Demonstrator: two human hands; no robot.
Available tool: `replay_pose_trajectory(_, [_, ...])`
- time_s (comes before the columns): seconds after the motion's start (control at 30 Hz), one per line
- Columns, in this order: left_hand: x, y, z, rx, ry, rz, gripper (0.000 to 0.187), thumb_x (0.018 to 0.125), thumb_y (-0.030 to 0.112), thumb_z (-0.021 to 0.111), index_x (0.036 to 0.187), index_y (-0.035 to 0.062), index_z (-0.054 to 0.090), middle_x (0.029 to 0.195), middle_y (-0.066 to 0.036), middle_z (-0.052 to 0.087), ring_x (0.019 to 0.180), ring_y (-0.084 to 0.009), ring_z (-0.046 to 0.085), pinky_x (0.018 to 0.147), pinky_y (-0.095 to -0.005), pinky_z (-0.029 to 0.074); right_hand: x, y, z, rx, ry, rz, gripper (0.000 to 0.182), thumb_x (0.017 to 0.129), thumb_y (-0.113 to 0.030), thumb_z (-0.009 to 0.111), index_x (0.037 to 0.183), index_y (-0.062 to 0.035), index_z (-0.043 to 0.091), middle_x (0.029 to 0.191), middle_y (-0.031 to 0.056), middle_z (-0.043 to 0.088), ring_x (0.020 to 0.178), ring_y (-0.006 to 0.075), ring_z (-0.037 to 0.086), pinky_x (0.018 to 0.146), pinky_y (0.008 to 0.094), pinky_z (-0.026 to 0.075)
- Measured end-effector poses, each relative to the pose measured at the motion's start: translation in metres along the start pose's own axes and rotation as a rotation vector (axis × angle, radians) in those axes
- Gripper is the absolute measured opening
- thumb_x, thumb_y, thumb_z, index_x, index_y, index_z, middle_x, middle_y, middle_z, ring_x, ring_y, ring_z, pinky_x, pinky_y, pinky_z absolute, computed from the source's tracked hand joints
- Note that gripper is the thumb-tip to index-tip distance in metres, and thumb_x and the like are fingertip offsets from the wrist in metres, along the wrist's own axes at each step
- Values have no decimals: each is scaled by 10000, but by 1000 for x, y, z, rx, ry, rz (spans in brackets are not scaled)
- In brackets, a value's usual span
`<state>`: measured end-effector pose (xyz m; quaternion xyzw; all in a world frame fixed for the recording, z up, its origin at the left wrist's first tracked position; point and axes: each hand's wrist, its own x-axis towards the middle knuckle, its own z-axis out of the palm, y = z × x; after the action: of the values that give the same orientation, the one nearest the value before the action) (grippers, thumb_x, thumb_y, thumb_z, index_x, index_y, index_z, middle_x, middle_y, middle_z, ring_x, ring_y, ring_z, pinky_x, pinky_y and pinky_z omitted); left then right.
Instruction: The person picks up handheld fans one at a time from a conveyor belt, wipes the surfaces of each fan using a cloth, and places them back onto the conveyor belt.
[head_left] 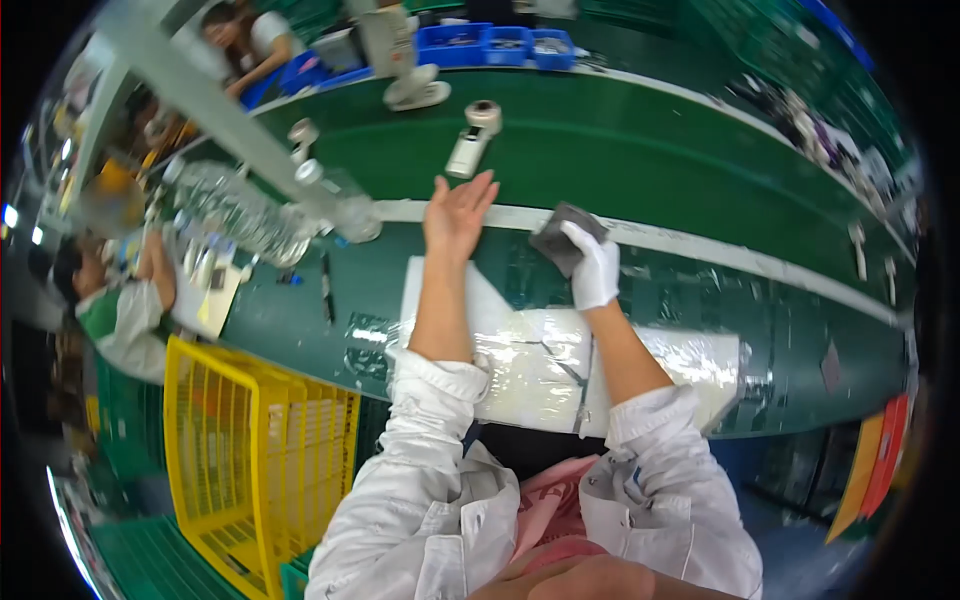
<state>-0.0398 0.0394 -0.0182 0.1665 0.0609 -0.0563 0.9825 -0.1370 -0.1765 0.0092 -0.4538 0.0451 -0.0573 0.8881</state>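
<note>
My left hand [458, 222] is bare, palm up with its fingers spread, and holds nothing. Just beyond its fingertips lies a white handheld device with a round head [470, 145] on the green conveyor belt [600, 140]. My right hand [597, 268] wears a white glove and grips a dark grey flat pad [566, 238], which could be a sponge or folded cloth. Both hands are above the far edge of the green worktable [290, 325]. Beneath my forearms, white sheets under clear plastic [540, 370] cover part of the tabletop.
Clear plastic bottles [345, 205] stand at the left by a slanted post [220, 110]. A black pen [327, 288] lies on the table. A yellow crate [260, 440] sits lower left. Blue bins [455, 48] line the back. Two other people are at the left.
</note>
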Motion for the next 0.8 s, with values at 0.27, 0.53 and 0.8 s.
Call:
replay_pose_trajectory(0.27, [5, 11, -9, 144, 107, -18, 550, 1055, 328, 479, 1382, -112, 434, 1430, -257, 511, 1284, -361, 536, 1098, -476, 440, 4, -2, -2, 260, 90, 77, 251, 851, -93, 723, 1068, 27, 688, 948, 87, 711, 858, 183, 694, 799, 319, 562])
replay_pose_trajectory(0.53, [1, -3, 2, 410, 108, 7, 469, 1051, 319, 514, 1363, -32, 503, 1303, -167, 576, 1173, -310, 555, 1040, -443, 450, 13, -16, -15, 778, -171, 221, 305, 972, -275, 638, 1213, -93, 596, 1121, 102, 668, 1058, 252, 650, 970, 420, 524])
replay_pose_trajectory(0.8, [3, -2, -3, 401, 120, 49, 361, 1015, 265, 594, 1259, 0, 573, 1117, -111, 600, 967, -241, 581, 892, -385, 502, 21, -12, -20, 892, -254, 264, 289, 1019, -354, 580, 1204, -131, 587, 1161, 82, 657, 1106, 248, 633, 1025, 430, 503])
